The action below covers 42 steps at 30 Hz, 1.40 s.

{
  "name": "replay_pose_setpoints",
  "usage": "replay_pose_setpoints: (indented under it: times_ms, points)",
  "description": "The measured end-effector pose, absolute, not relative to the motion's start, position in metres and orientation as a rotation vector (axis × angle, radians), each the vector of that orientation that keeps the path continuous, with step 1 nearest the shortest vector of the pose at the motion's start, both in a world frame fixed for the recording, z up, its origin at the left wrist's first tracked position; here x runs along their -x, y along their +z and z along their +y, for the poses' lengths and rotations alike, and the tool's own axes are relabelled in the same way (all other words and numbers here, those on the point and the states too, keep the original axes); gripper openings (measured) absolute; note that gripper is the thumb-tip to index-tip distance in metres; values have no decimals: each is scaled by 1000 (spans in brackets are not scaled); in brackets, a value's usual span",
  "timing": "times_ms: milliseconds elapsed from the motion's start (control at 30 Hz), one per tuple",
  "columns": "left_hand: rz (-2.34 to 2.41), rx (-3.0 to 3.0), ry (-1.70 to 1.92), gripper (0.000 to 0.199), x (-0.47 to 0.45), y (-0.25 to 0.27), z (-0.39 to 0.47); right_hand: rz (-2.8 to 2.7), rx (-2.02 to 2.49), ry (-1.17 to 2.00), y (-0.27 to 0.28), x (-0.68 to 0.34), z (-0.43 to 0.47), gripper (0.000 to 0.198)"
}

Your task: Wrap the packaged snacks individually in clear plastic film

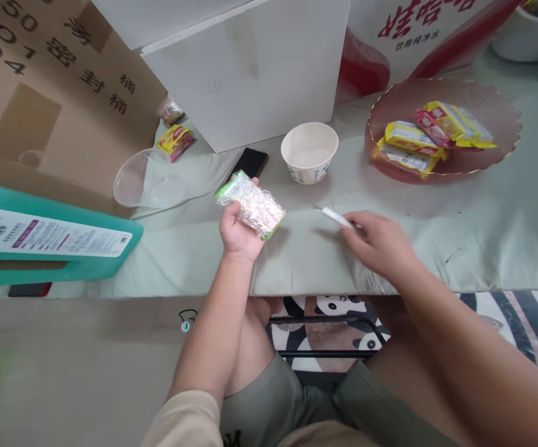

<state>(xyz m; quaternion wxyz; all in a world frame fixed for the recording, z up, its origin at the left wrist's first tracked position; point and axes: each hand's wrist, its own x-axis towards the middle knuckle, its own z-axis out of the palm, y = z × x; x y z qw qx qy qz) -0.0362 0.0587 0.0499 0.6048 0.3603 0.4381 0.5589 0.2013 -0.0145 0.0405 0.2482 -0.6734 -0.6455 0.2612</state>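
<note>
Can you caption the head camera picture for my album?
Left hand holding a shiny wrapped packet, right hand holding a slim white tool, with a white bowl beyond them.

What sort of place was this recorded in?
Probably a home, though not certainly: a pale green cloth-covered table, a round pink gold-rimmed bowl of yellow packets, and a black-and-white panda-patterned mat below.

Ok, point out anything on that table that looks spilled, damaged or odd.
A short dark mark on the pale tablecloth, to the right of the right hand, stands out against the plain cloth; I cannot tell stain from tear. Nothing looks spilled, and the white bowl stands upright.
</note>
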Motion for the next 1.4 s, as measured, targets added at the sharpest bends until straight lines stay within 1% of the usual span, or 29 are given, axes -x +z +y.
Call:
replay_pose_setpoints:
  times_ms: [67, 167, 200, 267, 333, 400, 500, 600, 700, 767, 867, 933, 1000, 1067, 1167, 1200, 1333, 1367, 1400]
  points:
    - [945, -765, 1229, 54, 31, 50, 54, -1736, 1986, 450, 34, -217, -10, 30]
    - [836, -722, 1059, 60, 20, 48, 43, -1667, 2080, 291, 30, -228, -5, 31]
    - [808, -728, 1005, 63, 17, 47, 40, -1646, 2025, 300, 31, -227, -5, 32]
    - [776, -746, 904, 65, 10, 43, 33, -1645, 1793, 428, 35, -219, -7, 36]
    - [773, -760, 836, 63, 5, 40, 30, -1703, 1531, 611, 39, -206, -9, 43]
    - [800, -780, 835, 61, 1, 38, 29, -1770, 1403, 717, 42, -195, -11, 42]
    - [878, -827, 919, 59, 1, 36, 33, -1796, 1416, 732, 42, -187, -12, 33]
    - [982, -912, 1011, 64, 11, 30, 42, -1778, 1400, 715, 41, -189, -11, 29]
    - [1168, -1111, 1042, 69, 28, 18, 53, -1744, 1385, 619, 36, -198, -9, 23]
    - [1341, -1294, 1052, 64, 39, 11, 59, -1733, 1416, 535, 31, -204, -7, 22]
    - [1502, -1648, 1100, 50, 47, 10, 58, -1758, 1493, 463, 26, -211, -6, 22]
    - [1468, -1918, 1053, 44, 46, 14, 54, -1748, 1525, 428, 27, -211, -7, 22]
    - [1399, -2097, 938, 43, 43, 19, 50, -1736, 1480, 410, 32, -207, -8, 19]
    - [1385, -2134, 874, 37, 41, 23, 49, -1780, 1375, 415, 36, -201, -10, 17]
    - [1428, -2078, 922, 18, 42, 25, 51, -1928, 1307, 427, 34, -192, -10, 31]
    - [1448, -2054, 948, 12, 44, 26, 52, -1970, 1324, 421, 31, -190, -9, 31]
    - [1453, -2022, 1011, 5, 48, 26, 51, -2033, 1376, 366, 19, -188, -3, 13]
    - [1432, -2042, 998, 3, 48, 26, 50, -2027, 1370, 356, 18, -188, -1, 13]
    - [1410, -2067, 976, 8, 48, 26, 49, -2014, 1364, 351, 17, -188, -1, 13]
